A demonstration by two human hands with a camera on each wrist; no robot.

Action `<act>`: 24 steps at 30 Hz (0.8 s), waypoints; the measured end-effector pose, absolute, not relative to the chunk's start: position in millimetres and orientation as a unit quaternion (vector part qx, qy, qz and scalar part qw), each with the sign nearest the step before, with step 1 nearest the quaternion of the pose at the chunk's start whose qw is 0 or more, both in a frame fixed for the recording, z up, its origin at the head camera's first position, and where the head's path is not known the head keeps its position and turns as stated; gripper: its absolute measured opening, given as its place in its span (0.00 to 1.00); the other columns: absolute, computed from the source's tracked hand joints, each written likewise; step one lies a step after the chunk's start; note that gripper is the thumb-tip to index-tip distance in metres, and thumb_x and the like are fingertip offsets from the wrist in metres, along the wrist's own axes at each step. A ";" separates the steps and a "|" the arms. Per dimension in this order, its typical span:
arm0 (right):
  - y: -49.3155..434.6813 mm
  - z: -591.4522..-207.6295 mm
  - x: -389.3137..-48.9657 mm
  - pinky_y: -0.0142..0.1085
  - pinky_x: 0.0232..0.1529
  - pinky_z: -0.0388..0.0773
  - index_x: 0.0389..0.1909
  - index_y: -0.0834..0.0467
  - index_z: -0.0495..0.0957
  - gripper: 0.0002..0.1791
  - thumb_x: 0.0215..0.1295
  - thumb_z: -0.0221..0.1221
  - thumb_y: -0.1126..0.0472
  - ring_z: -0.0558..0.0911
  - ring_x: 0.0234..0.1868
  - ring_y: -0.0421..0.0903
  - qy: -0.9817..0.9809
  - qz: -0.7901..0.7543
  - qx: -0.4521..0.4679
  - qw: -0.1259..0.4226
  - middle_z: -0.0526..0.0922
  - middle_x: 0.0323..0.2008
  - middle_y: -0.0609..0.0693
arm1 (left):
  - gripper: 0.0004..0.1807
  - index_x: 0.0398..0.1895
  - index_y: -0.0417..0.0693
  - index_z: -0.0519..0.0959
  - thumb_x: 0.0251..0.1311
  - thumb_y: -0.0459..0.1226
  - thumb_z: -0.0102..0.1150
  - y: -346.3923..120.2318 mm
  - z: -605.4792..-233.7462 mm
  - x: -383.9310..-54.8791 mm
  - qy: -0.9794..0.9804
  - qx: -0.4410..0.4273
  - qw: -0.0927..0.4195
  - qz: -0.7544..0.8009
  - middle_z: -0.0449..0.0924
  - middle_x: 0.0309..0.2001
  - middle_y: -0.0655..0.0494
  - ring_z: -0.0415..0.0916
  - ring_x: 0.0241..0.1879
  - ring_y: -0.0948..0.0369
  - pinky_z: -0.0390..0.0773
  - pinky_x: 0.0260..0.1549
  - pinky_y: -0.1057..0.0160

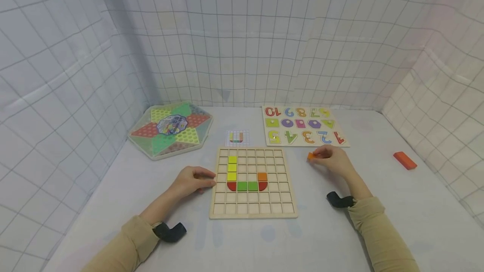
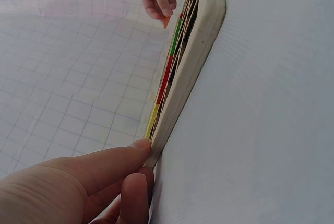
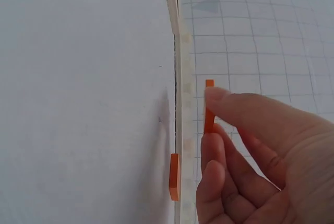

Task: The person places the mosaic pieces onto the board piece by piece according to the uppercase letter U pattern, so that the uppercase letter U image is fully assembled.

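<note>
A wooden grid board (image 1: 254,218) lies on the table between the hands. A U-like row of tiles sits in its cells: three yellow tiles (image 1: 232,168) on the left, two red quarter-round tiles (image 1: 262,186) at the corners, two green tiles (image 1: 247,186) between them, and an orange tile (image 1: 262,176) on the right. My left hand (image 1: 193,181) pinches the board's left edge between thumb and fingertips. To the right of the board, my right hand (image 1: 332,160) holds another orange tile (image 3: 210,106) between thumb and fingers, raised off the table in the right wrist view.
A small pattern card (image 1: 237,137) lies behind the board. At the back left is a hexagonal board-game case (image 1: 172,127); at the back right, a number-and-shape puzzle board (image 1: 304,126). A red-orange block (image 1: 404,160) lies far right. Grid-patterned cloth walls surround the table.
</note>
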State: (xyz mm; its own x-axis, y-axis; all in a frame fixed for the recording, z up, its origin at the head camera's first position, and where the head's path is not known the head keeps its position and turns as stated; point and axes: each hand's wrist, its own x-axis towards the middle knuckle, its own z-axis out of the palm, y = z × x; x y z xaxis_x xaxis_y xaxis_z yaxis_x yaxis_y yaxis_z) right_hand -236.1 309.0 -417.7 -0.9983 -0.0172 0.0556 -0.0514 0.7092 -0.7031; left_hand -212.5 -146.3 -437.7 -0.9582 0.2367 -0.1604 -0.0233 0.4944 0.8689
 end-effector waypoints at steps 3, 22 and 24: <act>304.2 -413.9 -238.8 0.37 0.39 0.73 0.40 0.58 0.81 0.20 0.52 0.69 0.49 0.78 0.40 0.47 -0.920 0.390 0.031 0.025 0.82 0.39 0.52 | 0.17 0.41 0.44 0.84 0.48 0.42 0.71 -146.5 -437.8 -212.3 0.854 0.065 0.130 0.499 0.81 0.27 0.56 0.72 0.21 0.61 0.75 0.22 0.63; 239.3 -393.5 -261.1 0.37 0.40 0.74 0.40 0.59 0.82 0.15 0.52 0.70 0.57 0.78 0.37 0.46 -0.892 0.415 0.177 -0.014 0.82 0.37 0.50 | 0.17 0.41 0.44 0.84 0.48 0.42 0.71 -147.2 -438.8 -211.9 0.851 0.066 0.129 0.505 0.82 0.29 0.56 0.73 0.21 0.61 0.76 0.22 0.63; 231.6 -391.6 -261.7 0.38 0.41 0.75 0.39 0.59 0.81 0.15 0.51 0.70 0.58 0.78 0.37 0.46 -0.888 0.415 0.195 -0.025 0.82 0.38 0.50 | 0.17 0.41 0.44 0.84 0.48 0.42 0.71 -147.3 -439.2 -212.1 0.850 0.065 0.129 0.506 0.82 0.30 0.56 0.73 0.21 0.61 0.76 0.22 0.63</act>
State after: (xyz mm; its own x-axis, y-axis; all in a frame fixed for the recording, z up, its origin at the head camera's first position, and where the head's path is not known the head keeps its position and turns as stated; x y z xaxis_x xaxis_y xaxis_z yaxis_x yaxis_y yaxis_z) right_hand -261.7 231.6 -391.6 -0.9229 -0.3665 0.1179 -0.3254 0.5791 -0.7475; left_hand -212.1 -147.3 -439.2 -0.9580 0.2421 -0.1537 -0.0196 0.4791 0.8775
